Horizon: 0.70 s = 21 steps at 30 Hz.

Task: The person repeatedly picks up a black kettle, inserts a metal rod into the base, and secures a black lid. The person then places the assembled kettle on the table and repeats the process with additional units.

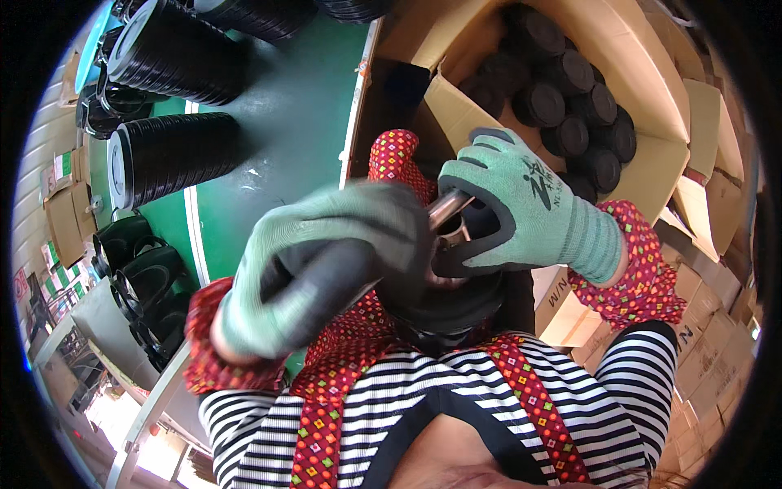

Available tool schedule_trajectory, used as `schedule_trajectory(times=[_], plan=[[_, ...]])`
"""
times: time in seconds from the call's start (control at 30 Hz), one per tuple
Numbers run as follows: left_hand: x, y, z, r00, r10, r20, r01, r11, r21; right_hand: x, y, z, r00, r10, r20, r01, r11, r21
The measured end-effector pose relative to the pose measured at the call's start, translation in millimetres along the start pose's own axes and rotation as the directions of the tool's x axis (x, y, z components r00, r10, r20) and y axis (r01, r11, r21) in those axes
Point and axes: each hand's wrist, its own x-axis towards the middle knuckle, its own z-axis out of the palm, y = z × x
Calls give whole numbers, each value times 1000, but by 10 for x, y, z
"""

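Note:
Both hands wear light green work gloves with dark grey palms. My right hand [521, 204] is closed around a shiny metal tube-like part [448, 209], held just in front of my body. Close against its left side is my left hand [326, 253], curled and smeared by motion, so its grip does not show. Below the hands, near my lap, sits a dark round object [448, 314], partly hidden by the gloves. I cannot make out whether the metal part is joined to it.
On the left stands a green-topped table [277, 155] with long stacks of black lids [175, 159] lying on their sides. Black handled pans [151, 277] hang or stand beyond its near edge. An opened cardboard box [660, 155] at the right holds several black round pieces [542, 106].

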Motion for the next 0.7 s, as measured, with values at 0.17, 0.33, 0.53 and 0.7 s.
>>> schedule_trajectory(times=[0.17, 0.33, 0.53, 0.7], plan=[[152, 488, 412, 955, -285, -77, 234, 570, 787, 143, -64, -5, 992, -121, -18, 121, 992, 26], [288, -27, -20, 927, -344, 151, 104, 620, 778, -15, -294, 52, 981, 127, -148, -149, 977, -153], [319, -549, -268, 952, -213, 219, 26, 770, 637, -116, -620, -221, 991, 137, -2, -131, 944, -304], [387, -935, -297, 969, 22, 248, -168, 792, 587, -87, -810, -295, 962, 262, 75, -212, 894, -394]])
